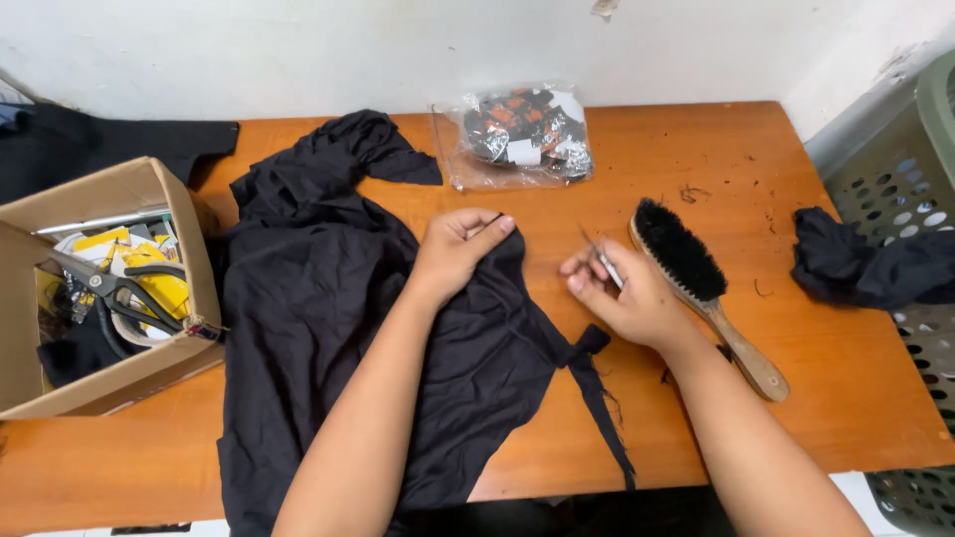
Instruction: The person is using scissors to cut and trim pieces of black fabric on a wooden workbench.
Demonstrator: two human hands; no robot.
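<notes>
Crumpled black garment (328, 328), left hand (458, 249) pinching its edge, right hand (622, 293) gripping small snips (605, 261)

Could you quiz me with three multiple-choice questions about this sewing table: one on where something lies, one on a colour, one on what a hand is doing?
1. Where does the wooden brush lie?
A. In the cardboard box
B. On the table, just beyond the right hand
C. In the laundry basket

2. What colour is the garment spread on the table?
A. White
B. Red
C. Black

3. What is the left hand doing?
A. Pinching a fold of the garment
B. Resting flat on bare wood
C. Holding the scissors

Answers: 1 B, the brush sits on the orange table beside the right hand. 2 C, the cloth is plainly black. 3 A, its fingers close on the fabric; the right hand pinches a small metal tool.
</notes>
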